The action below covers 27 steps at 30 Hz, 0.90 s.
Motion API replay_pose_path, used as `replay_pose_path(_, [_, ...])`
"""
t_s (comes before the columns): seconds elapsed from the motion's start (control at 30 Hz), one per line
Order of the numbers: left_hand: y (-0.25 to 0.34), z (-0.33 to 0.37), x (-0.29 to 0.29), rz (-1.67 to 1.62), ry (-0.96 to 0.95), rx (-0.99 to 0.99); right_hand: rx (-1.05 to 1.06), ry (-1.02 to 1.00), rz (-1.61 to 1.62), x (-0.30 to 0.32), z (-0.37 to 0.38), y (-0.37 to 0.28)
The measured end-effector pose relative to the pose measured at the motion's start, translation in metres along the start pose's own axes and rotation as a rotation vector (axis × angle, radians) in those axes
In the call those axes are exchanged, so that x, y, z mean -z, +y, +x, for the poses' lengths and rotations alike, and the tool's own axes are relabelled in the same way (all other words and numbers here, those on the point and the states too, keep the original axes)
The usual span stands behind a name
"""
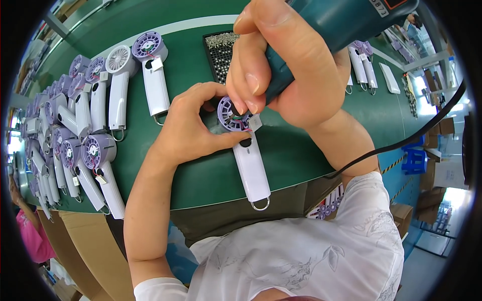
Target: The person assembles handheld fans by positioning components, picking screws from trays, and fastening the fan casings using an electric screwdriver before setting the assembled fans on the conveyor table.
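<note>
A handheld fan (252, 169) with a white handle and a lilac round head lies on the green table in front of me, its handle pointing toward me. My left hand (187, 125) wraps its thumb and fingers round the fan's head. Above it, my right hand (301, 70) grips a teal electric screwdriver (334, 25), its nose pointing down at the head. My right fingertips reach the middle of the head and hide the screwdriver's tip. A small white connector (255, 122) on thin wires sits beside the head.
A black perforated tray (219, 62) with a pile of screws (221, 39) stands just beyond my hands. Several similar fans (95, 150) crowd the table's left side, and others (364, 67) lie at the far right. The screwdriver's black cord (401, 143) curves across my right side.
</note>
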<state>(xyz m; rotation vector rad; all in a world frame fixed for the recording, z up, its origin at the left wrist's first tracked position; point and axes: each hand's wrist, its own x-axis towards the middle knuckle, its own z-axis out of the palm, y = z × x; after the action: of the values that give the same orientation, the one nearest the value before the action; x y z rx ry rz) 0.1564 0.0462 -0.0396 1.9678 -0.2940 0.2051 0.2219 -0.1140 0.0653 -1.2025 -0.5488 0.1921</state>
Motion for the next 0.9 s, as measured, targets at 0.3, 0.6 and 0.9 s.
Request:
replay_pose_path(0.3, [-0.004, 0.003, 0.001, -0.006, -0.015, -0.004, 0.300, -0.222, 0.020, 0.013, 0.001, 0.026])
replay_pose_path(0.6, [0.001, 0.003, 0.003, -0.147, 0.028, -0.038, 0.085, -0.276, -0.058, -0.010, -0.013, 0.027])
replay_pose_path(0.9, [0.011, 0.012, 0.005, -0.396, -0.121, 0.051, 0.109, -0.320, -0.052, -0.006, -0.014, 0.034])
